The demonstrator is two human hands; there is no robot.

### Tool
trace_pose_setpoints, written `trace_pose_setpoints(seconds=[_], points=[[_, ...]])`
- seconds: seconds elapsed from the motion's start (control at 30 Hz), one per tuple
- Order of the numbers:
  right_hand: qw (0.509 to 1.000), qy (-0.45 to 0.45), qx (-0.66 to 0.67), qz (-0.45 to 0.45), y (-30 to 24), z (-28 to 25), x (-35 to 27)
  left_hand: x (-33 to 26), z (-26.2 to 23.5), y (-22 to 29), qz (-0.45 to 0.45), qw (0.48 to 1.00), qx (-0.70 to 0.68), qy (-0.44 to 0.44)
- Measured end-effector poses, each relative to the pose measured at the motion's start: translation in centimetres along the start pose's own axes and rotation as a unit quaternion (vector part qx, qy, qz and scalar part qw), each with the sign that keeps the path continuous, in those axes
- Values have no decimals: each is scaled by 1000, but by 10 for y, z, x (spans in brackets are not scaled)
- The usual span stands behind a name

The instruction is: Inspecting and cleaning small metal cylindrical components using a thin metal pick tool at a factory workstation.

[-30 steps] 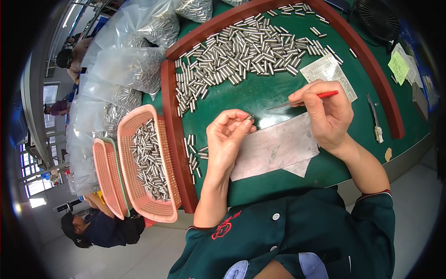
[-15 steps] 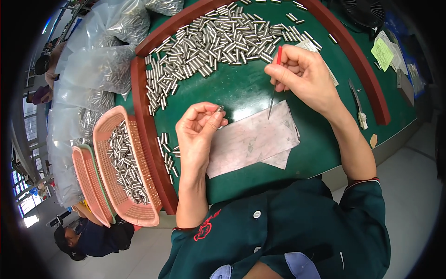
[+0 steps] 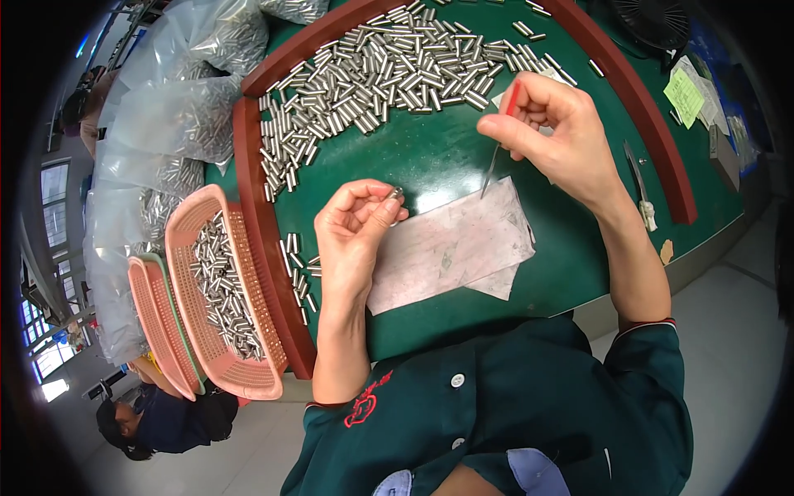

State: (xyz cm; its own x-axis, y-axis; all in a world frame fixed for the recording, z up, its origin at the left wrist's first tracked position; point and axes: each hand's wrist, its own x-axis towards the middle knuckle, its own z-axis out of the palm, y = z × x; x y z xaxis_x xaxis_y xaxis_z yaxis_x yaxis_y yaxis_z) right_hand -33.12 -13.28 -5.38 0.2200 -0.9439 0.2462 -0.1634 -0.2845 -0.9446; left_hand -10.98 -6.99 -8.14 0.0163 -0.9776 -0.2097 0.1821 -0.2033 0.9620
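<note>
Between the thumb and fingertips of my left hand (image 3: 354, 230) is a small shiny metal pin (image 3: 396, 193), mostly covered by the fingers. My right hand (image 3: 556, 132) grips a thin pointed tool with a red handle (image 3: 514, 97); its dark metal shaft slants down, its tip over the far edge of a stained pinkish cloth (image 3: 451, 248). The tip stands well to the right of the metal pin, apart from it. Beyond both hands, a wide heap of short metal pins (image 3: 389, 70) covers the far part of the green table (image 3: 356, 165).
Dark red wooden rails (image 3: 250, 165) border the work area. Left of them, a pink basket (image 3: 273, 376) holds many pins, beside a second pink basket (image 3: 149, 318) and clear bags of pins (image 3: 194, 124). Tweezers (image 3: 637, 178) lie right; a black fan (image 3: 653, 25) stands far right. Another person (image 3: 169, 422) is at lower left.
My right hand has shifted slightly right, carrying the red-handled tool, whose tip has risen a little. My left hand still pinches the metal pin in nearly the same place.
</note>
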Motion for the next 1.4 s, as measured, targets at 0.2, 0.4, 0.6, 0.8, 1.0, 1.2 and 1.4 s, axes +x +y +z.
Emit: trace_pose_setpoints(seconds=[0.2, 0.4, 0.6, 0.8, 1.0, 1.2, 1.4], points=[[986, -69, -75, -133, -10, 2, -6, 1, -2, -2, -12, 1000, 4, -13], [982, -128, -87, -111, -18, 0, -8, 2, -7, -5, -7, 1000, 1, -10], [966, 57, 42, -247, -7, 16, -17, 3, -1, -2, -9, 1000, -3, -21], [944, 49, 39, -323, -5, 26, -21, 3, -3, -1, -32, 999, -9, -20], [957, -43, -12, -287, -4, 30, -27, 3, -2, -1, -35, 999, 3, -22], [952, -36, -16, -304, -3, 34, -27, 1, -1, -1, -31, 999, 1, -28], [958, -18, 10, -286, 0, 35, -25, 1, -2, -2, -39, 998, -1, -39]])
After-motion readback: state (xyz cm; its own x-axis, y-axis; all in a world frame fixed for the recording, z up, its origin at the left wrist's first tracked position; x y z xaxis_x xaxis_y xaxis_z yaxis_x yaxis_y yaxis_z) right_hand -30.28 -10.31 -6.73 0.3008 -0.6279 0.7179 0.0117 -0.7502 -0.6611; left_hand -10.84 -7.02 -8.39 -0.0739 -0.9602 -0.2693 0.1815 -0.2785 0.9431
